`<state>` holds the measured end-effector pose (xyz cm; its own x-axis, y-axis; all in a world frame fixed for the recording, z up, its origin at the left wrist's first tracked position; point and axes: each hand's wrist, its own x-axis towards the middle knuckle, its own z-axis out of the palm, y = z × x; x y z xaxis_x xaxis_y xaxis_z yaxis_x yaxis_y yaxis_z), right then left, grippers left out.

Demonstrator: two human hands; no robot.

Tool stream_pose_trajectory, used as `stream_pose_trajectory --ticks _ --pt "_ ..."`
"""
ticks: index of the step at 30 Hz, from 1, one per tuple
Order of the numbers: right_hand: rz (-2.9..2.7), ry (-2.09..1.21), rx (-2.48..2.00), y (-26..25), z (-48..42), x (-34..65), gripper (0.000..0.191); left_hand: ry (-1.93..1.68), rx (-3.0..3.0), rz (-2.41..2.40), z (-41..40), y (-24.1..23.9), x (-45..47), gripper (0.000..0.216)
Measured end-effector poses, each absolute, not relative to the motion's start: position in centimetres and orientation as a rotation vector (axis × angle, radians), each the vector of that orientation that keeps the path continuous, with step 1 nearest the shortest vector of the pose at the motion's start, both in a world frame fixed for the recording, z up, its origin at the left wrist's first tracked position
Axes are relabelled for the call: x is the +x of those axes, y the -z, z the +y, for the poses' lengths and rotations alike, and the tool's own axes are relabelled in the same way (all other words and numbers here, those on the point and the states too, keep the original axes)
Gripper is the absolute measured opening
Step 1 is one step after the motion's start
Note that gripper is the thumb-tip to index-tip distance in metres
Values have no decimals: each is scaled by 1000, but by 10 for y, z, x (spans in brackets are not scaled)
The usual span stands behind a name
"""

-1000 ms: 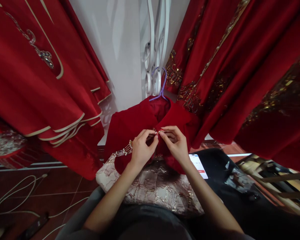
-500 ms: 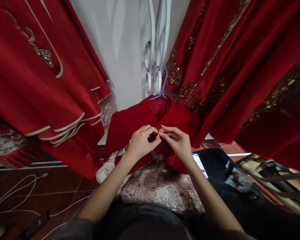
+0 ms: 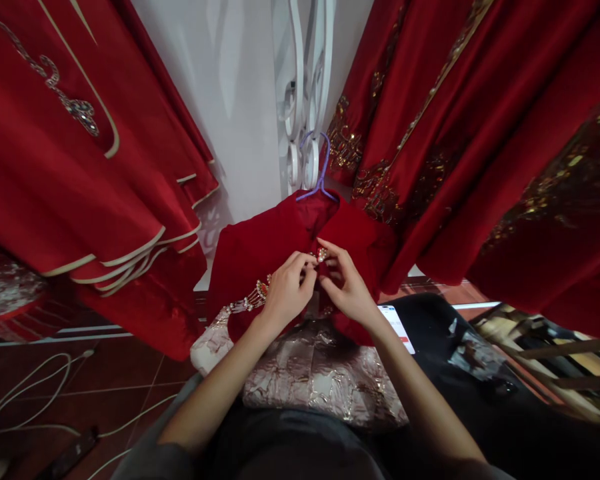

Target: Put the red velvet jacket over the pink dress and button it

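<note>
A red jacket (image 3: 265, 233) hangs on a purple hanger (image 3: 323, 175) in front of me, its collar open at the top. At its front opening sits a small gold and pearl ornament (image 3: 323, 254). My left hand (image 3: 291, 287) is closed at that opening, thumb and fingers pinched on the jacket's edge just left of the ornament. Beside the ornament, my right hand (image 3: 349, 287) has its thumb and index finger apart, the index fingertip just above it. A beaded trim (image 3: 253, 298) shows on the jacket left of my left hand.
Shiny pink patterned fabric (image 3: 325, 387) lies across my lap. Red garments (image 3: 105, 180) hang left, and sequined red ones (image 3: 460, 153) hang right. A phone (image 3: 397, 328) and clear plastic (image 3: 475, 357) rest on a black surface. White cables (image 3: 25, 400) run over the tiled floor.
My right thumb and fingers have spread apart from their pinch at the ornament, uncovering it. My left hand has moved slightly right and down, and more beaded trim shows beside it.
</note>
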<state>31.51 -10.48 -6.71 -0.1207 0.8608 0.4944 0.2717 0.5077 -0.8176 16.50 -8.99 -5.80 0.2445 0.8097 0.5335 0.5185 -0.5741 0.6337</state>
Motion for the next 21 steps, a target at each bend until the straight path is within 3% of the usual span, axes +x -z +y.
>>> stream_pose_trajectory --ticks 3,8,14,17,21 --pt "-1856 -608 -1009 64 -111 318 90 -1294 1911 1135 -88 71 164 26" --pt "-1877 -701 -1129 53 -121 338 93 -1155 1572 1002 -84 84 161 33" --pt "-1688 -1058 -1002 45 -127 342 74 -1080 1549 944 -87 86 160 47" --pt "-1640 -1019 -1005 55 -123 326 64 -1074 1433 949 -92 86 157 58" --pt "-1891 -794 -1066 74 -119 307 60 -1057 1322 1074 -99 91 147 45"
